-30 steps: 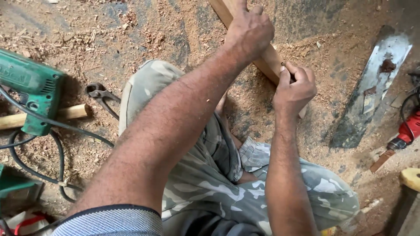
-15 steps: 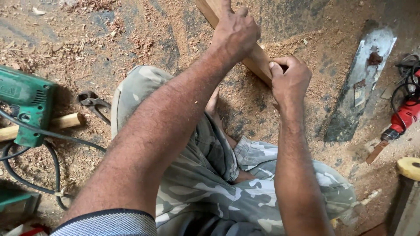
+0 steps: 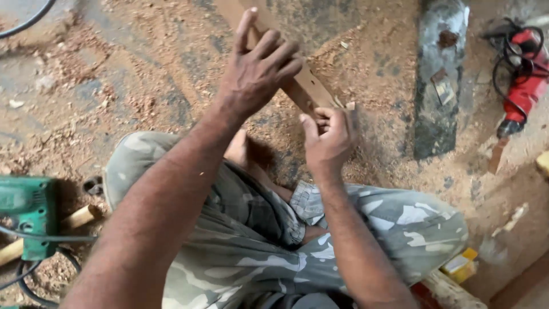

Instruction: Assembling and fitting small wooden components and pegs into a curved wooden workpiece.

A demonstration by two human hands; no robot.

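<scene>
A narrow wooden strip (image 3: pixel 309 86) lies slanted on the sawdust-covered floor, running from the top centre down to the right. My left hand (image 3: pixel 257 68) rests flat on it, fingers spread, pressing it down. My right hand (image 3: pixel 329 137) is closed around the strip's near end, thumb up against the wood. My bent legs in camouflage trousers (image 3: pixel 251 229) fill the lower middle, and a bare foot shows just below my left wrist.
A green power tool (image 3: pixel 26 214) with a black cord sits at the left beside a wooden handle (image 3: pixel 80 218). A red power drill (image 3: pixel 523 80) lies at the upper right. A grey metal plate (image 3: pixel 437 86) lies right of the strip. A small yellow box (image 3: pixel 460 263) sits by my knee.
The view has shifted, so everything sits lower and to the right. My left hand has opened from a grip to spread fingers on the strip. My right hand stays at the strip's end.
</scene>
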